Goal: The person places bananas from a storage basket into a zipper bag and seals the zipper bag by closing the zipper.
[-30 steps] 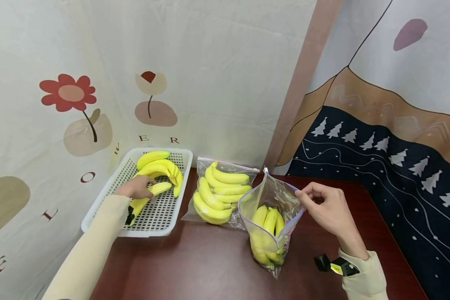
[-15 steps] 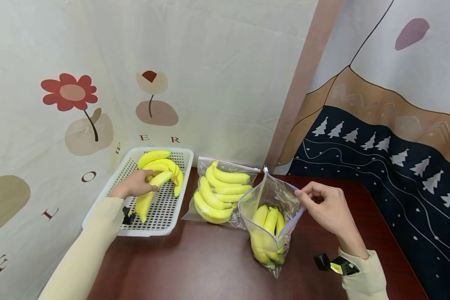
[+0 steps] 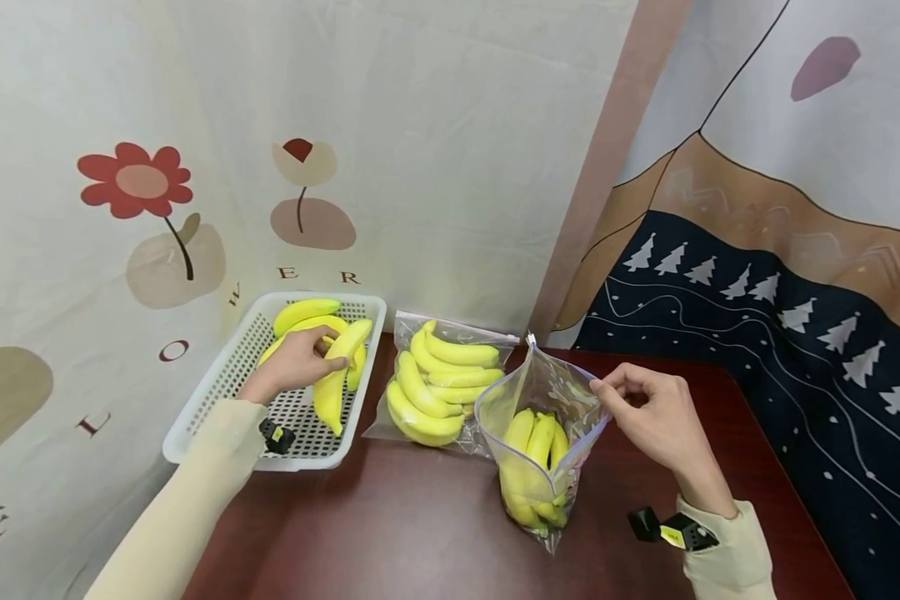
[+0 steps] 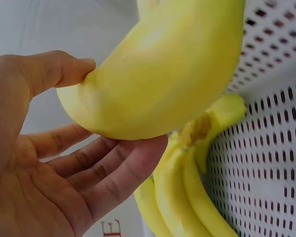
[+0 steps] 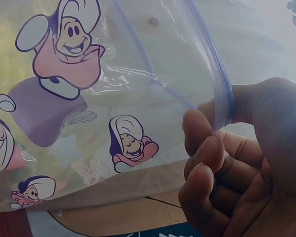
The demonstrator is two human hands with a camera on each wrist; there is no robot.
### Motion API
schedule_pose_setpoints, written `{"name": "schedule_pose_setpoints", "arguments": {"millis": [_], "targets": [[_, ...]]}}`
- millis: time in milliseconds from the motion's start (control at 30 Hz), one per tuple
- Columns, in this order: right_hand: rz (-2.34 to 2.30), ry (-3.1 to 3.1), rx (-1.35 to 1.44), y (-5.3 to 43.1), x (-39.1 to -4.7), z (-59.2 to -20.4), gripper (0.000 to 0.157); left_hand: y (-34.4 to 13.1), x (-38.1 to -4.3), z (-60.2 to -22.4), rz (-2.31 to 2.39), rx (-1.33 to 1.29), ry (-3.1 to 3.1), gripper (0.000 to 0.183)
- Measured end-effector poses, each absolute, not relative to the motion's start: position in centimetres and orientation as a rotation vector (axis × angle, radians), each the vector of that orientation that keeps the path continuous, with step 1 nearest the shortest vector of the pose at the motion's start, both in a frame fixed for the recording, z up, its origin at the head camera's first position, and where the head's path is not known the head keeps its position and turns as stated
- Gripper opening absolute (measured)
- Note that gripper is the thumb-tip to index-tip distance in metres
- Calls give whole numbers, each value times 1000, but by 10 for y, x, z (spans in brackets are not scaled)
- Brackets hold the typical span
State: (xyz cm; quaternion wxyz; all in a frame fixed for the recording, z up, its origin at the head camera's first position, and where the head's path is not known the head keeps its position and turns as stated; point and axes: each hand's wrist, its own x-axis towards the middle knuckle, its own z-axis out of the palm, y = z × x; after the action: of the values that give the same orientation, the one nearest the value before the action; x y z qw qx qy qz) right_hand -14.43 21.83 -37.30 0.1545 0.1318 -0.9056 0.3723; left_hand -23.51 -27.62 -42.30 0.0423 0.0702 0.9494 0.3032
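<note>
From where I stand, the white plastic basket [image 3: 285, 463] is leftmost, its walls and floor pierced with small holes, lying under and around the left hand [image 3: 292, 364]. That hand has its thumb on one side of a banana [image 3: 335, 379] and its fingertips on the other, parted by the fruit's thickness. The banana is smooth, plump and faintly bent; its long axis runs away from the person, far end leaning right, across the fingertips. It is over the basket, though I can't tell whether its near end touches anything. More bananas [image 3: 307, 315] curve together just beyond the hand, joined at a brown stem.

Right of the left hand, between the hands, a clear bag [image 3: 381, 428] lies flat, glossy, with bananas inside. Next comes the upright bag [image 3: 562, 383], filmy and crinkled, with cartoon figures printed on it and a purple zip edge. Its gaping mouth lies rightward of the held banana, past the flat bag, much nearer the right hand [image 3: 656, 417]. That hand pinches the mouth's right edge between thumb and forefinger, other fingers loosely bent; the fruit inside [image 3: 540, 437] sits below and left of it.
</note>
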Motion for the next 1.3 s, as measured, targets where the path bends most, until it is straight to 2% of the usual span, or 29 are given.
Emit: {"name": "schedule_pose_setpoints", "arguments": {"millis": [467, 900, 1300], "targets": [[1066, -2573, 402, 218, -144, -374, 13, -253, -230, -406, 973, 312, 2993, 53], [1081, -2525, 389, 215, -144, -376, 9, -224, -220, -387, 1112, 295, 2956, 54], [1155, -2565, 360, 214, -145, -376, 13, -190, -209, -368, 1282, 406, 2903, 50]]}}
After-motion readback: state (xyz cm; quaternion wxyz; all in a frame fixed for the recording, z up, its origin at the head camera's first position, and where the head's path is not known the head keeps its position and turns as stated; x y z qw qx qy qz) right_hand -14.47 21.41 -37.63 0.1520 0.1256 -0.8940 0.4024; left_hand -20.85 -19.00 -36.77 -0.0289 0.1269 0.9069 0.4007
